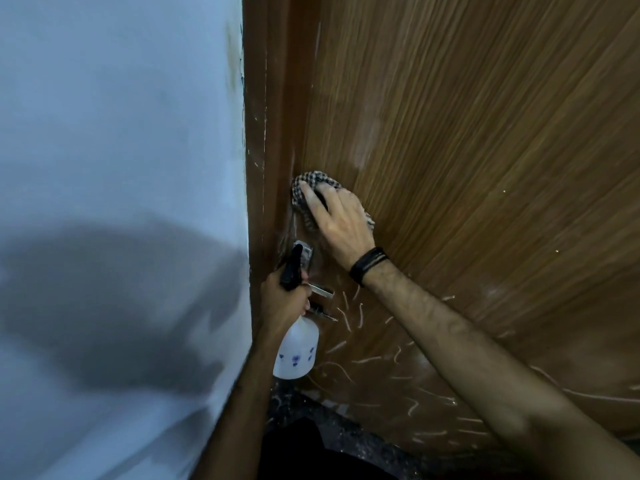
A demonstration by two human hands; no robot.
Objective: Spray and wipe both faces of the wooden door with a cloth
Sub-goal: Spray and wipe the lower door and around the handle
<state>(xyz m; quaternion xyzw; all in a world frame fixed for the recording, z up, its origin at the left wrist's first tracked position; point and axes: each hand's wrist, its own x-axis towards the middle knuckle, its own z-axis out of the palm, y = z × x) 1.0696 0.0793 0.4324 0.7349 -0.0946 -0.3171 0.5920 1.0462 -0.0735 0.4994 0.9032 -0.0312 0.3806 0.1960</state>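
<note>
From the head view, the right hand (341, 220) presses a checked cloth (304, 197) flat against the door (467, 150), just above the latch (306, 254) near the frame edge; its fingers (310, 194) lie spread over the bunched fabric. The left hand (282, 303) grips a spray bottle (296, 351) by the neck, fingers curled round it under the black trigger. The cloth looks soft and limp, best held bunched under the palm; the bottle seems light and smooth, safest held at the neck. The door's face is stiff and slick.
</note>
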